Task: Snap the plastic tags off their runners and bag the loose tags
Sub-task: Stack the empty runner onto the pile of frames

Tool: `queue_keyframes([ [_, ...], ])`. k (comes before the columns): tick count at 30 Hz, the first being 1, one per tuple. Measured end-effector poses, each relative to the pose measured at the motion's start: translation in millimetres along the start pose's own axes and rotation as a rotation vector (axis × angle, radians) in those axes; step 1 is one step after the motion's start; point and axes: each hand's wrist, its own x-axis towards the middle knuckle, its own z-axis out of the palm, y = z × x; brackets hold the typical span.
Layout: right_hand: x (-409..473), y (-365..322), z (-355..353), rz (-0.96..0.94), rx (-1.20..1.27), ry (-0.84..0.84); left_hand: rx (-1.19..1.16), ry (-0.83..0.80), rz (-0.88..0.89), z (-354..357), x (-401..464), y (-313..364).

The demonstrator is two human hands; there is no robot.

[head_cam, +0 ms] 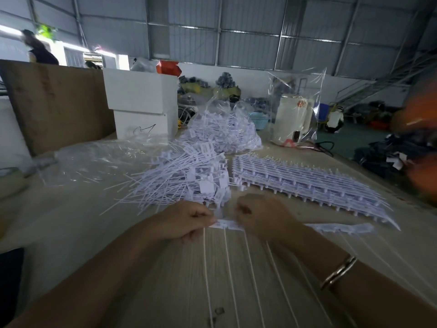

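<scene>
At far left, crumpled clear plastic bags [89, 159] lie flat on the table [71, 221], in front of a brown board [56, 102] and two stacked white boxes [142, 100]. Bare tabletop runs from there to the near edge. Next comes one loose heap of snapped-off tags [186, 178], their thin tails fanning left, and behind it one clear bag of tags [224, 129], mouth open upward. Both hands work at the table's middle, just in front of the heap. The left hand [186, 221] curls its fingers round the left end of one runner strip [227, 224], pinching it; the right hand [262, 216] grips the same strip from the other side, a bangle [338, 273] on its wrist. At least five white tails [228, 268] hang from the strip toward the viewer, though blur makes the count unsure. Right of the hands one stacked bundle of unbroken runners [307, 183] lies slantwise, close to the right table edge. Behind it stands one upright clear bag [295, 100] before a white appliance [290, 119].
</scene>
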Motion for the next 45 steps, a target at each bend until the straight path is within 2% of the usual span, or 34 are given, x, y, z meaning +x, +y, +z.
queue_keyframes([
  [2, -2, -15, 9, -0.084, 0.196, -0.019, 0.045, 0.045, 0.013, 4, 2, -1],
  [4, -6, -20, 18, -0.102, 0.238, 0.027, -0.01, 0.102, 0.006, 6, 2, -6],
  [10, -11, -16, 16, -0.181, 0.136, 0.114, -0.186, 0.064, 0.028, 9, -5, -11],
  [16, -12, -20, 19, -0.223, -0.068, 0.083, -0.225, 0.139, 0.126, 12, -8, -9],
  [21, -12, 4, 8, 0.029, 0.238, 0.157, -0.261, 0.146, 0.166, 13, -12, -13],
  [22, -15, 11, 6, 0.015, 0.252, 0.179, -0.235, 0.148, 0.164, 14, -12, -14],
  [24, -20, 16, 5, -0.078, 0.258, 0.177, -0.034, 0.171, 0.203, 16, -11, -15],
  [26, -22, 5, 6, -0.162, 0.258, 0.16, 0.169, 0.241, 0.315, 19, -9, -11],
  [27, -22, -3, 8, -0.197, 0.249, 0.159, 0.199, 0.29, 0.359, 21, -8, -9],
  [29, -19, -19, 12, -0.249, 0.207, 0.178, 0.124, 0.355, 0.378, 22, -7, -3],
  [31, -16, -28, 14, -0.26, 0.2, 0.193, 0.076, 0.334, 0.366, 25, -7, 1],
  [34, -16, -27, 11, -0.251, 0.326, 0.131, 0.171, 0.297, 0.382, 28, -5, 0],
  [37, -21, -11, 9, -0.208, 0.389, 0.029, 0.162, 0.286, 0.322, 26, -3, -3],
  [42, -21, -1, 15, -0.19, 0.259, 0.041, 0.186, 0.261, 0.367, 28, -6, -2],
  [45, -17, 2, 13, -0.111, 0.408, 0.051, 0.235, 0.29, 0.429, 23, -8, -3],
])
